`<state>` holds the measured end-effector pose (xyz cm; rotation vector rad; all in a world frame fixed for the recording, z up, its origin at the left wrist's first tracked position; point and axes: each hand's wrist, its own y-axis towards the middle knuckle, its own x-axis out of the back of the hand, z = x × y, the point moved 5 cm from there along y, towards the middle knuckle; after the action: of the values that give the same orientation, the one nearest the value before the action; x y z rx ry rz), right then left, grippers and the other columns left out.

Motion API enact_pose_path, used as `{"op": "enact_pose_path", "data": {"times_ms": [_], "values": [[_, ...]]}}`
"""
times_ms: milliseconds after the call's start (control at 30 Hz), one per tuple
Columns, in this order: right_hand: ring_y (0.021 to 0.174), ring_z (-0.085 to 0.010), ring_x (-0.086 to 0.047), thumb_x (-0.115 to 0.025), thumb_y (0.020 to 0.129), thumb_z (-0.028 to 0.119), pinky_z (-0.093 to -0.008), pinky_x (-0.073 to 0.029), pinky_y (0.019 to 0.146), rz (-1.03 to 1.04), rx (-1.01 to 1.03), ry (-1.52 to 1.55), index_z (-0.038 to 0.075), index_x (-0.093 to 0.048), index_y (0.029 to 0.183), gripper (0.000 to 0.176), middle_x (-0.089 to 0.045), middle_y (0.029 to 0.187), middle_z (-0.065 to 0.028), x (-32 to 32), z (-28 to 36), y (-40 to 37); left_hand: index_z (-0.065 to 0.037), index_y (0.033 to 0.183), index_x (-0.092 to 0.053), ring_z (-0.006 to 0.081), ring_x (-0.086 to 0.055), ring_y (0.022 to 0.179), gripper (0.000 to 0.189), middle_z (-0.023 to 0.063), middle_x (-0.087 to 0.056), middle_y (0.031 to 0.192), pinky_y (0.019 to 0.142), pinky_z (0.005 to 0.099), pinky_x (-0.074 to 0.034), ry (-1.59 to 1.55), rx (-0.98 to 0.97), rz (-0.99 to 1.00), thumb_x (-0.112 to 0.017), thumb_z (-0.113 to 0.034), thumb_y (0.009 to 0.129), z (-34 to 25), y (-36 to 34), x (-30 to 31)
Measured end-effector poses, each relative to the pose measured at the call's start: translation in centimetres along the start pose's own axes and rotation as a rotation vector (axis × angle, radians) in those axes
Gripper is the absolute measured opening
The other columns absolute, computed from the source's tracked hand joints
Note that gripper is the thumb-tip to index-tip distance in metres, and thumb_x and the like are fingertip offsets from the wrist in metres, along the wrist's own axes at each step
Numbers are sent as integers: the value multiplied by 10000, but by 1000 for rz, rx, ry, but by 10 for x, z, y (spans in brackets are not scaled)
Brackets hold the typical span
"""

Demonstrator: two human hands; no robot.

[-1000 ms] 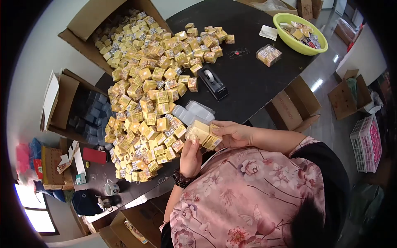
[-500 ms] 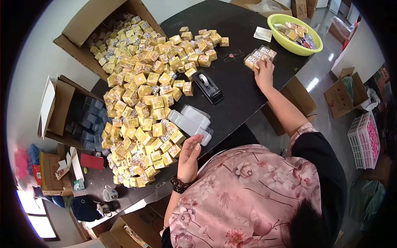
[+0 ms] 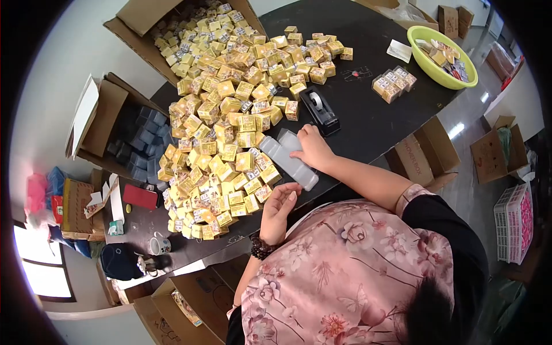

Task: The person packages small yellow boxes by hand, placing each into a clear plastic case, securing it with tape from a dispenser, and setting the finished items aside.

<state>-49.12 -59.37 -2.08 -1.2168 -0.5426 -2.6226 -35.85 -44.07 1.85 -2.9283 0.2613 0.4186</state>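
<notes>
Clear plastic boxes (image 3: 286, 162) lie in front of me at the table's near edge, beside a big heap of small yellow printed boxes (image 3: 230, 138). My right hand (image 3: 313, 148) is on the upper end of these plastic boxes, its fingers bent round one of them. Close to their lower end is my left hand (image 3: 279, 214), palm turned up, fingers loosely curved and holding nothing. Farther right on the table sits a packed set of small boxes (image 3: 394, 84) in clear plastic, with no hand on it. A black tape dispenser (image 3: 320, 112) stands just beyond my right hand.
A cardboard box (image 3: 144, 57) spills yellow boxes onto the table. Another carton (image 3: 103, 123) holds more clear plastic cases. A yellow-green basin (image 3: 443, 57) stands at the far right, near a white paper (image 3: 399, 50). A mug (image 3: 159, 244) is at lower left.
My right hand has left the packed set at the right and come to the clear plastic boxes. My left hand stays near their lower end. The camera view has shifted.
</notes>
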Motion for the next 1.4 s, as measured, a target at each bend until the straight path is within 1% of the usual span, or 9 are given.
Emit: {"op": "enact_pose_path", "data": {"times_ms": [100,267,533,733,967,1033,1133,1233,1400], "values": [[981,-341,-544,-727,806,172,-383,-469,842,-276,159,99,-42,-604,1015,323,-549,1035,-173,15,8,-15,13,1259,-509,176,-533,1149,310,94,-577,1223,1016,284,-382,171,-21,-98,-545,-92,969,-2,-2,9],[795,-297,-592,-628,881,101,-354,-473,696,9,163,567,-13,-628,983,152,-588,890,-140,73,58,-47,12,1286,-483,332,-502,1126,549,203,-467,1299,911,374,-447,1047,-547,-397,-731,-118,813,-43,-4,-3],[768,-239,-605,-578,911,24,-310,-486,666,187,353,531,-26,-625,1021,130,-585,894,-113,85,86,-74,9,1203,-469,325,-510,1067,593,168,-515,1129,920,383,-424,977,-693,-462,-796,-22,710,-50,-7,-11],[781,-291,-601,-552,936,73,-343,-483,683,53,271,551,-24,-611,1023,143,-575,907,-127,83,89,-78,0,1186,-482,289,-548,950,550,153,-533,1067,821,350,-451,913,-517,-435,-788,-31,729,-44,-7,-4],[786,-290,-595,-546,938,72,-342,-478,687,96,263,549,-32,-603,1021,145,-570,893,-139,72,87,-74,-12,972,-570,256,-573,809,215,105,-583,885,733,329,-460,966,-562,-439,-709,-13,807,-44,-13,8],[789,-220,-598,-529,968,129,-306,-476,729,259,283,611,-28,-613,1051,196,-604,919,-102,64,83,-69,-16,937,-577,255,-575,791,168,95,-586,842,713,332,-463,967,-562,-417,-694,-4,817,-43,-14,10],[925,-84,-554,-526,986,211,-242,-456,840,913,-250,1032,27,-573,1262,335,-617,1075,-3,42,61,-62,-21,948,-575,263,-593,825,170,101,-616,884,730,342,-474,893,-426,-306,-683,8,819,-39,-11,11],[1146,-137,-544,-666,897,245,-271,-426,953,1385,-296,1151,-15,-453,1364,575,-587,1248,-97,39,44,-67,-18,929,-557,228,-618,898,138,123,-644,1022,800,312,-484,796,-553,-154,-654,32,845,-41,-10,2],[1075,-117,-574,-802,771,203,-247,-444,875,1540,-66,1098,-15,-442,1354,720,-613,1179,-115,29,48,-61,-25,886,-607,290,-626,953,138,145,-653,1066,832,346,-491,783,-480,96,-710,-18,796,-47,-13,-11]]}}
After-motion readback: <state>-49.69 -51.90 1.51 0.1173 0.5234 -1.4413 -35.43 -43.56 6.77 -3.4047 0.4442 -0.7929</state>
